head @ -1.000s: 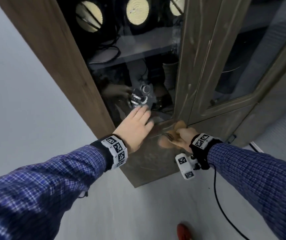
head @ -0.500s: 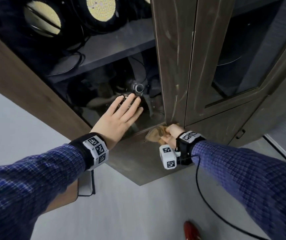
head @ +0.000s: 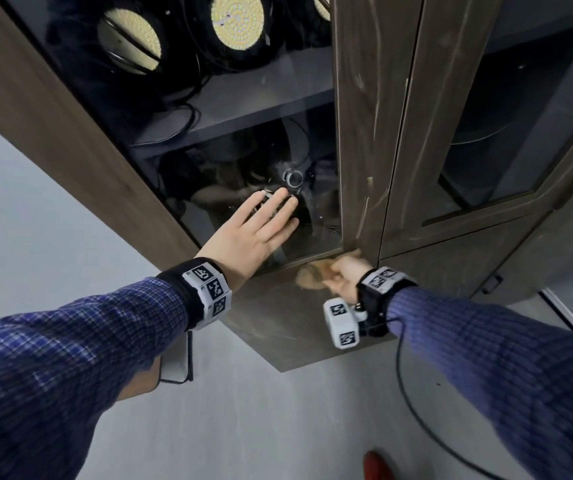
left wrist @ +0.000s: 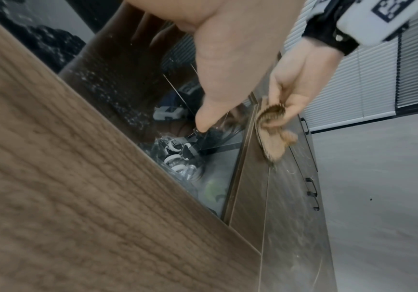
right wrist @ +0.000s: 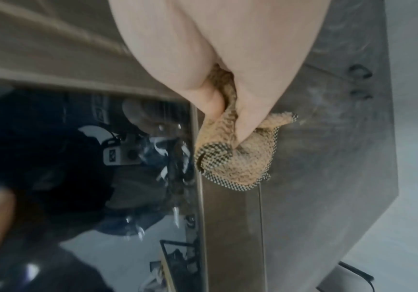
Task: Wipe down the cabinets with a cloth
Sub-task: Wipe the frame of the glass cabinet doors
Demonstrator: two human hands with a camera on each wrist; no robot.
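Blue plaid sleeves (head: 70, 358) reach forward over the grey floor (head: 243, 427), each wrist wearing a black band with white marker blocks. A black cable (head: 413, 403) trails from the right wrist across the floor, and a red shoe tip (head: 376, 464) shows at the bottom edge of the head view.

Right hand (head: 345, 275): its grip is closed round a bunched tan cloth (head: 312, 276), thumb and fingers pinching the folds, as the right wrist view (right wrist: 233, 158) shows. The cloth is pressed against the dark wooden cabinet (head: 364, 133), on the rail at the bottom edge of the left door's glass pane (head: 229, 188), near the pane's lower right corner, just above the solid lower panel (head: 278, 320).

Left hand (head: 250, 233): grip wide, fingers straight and together, palm flat against that glass pane, above and to the left of the cloth.

Behind the glass a shelf (head: 243, 105) carries round LED lamps (head: 238, 20) with black cords; below it lie blurred dark and white items I cannot identify. Further right stands a second glass door (head: 520, 116).
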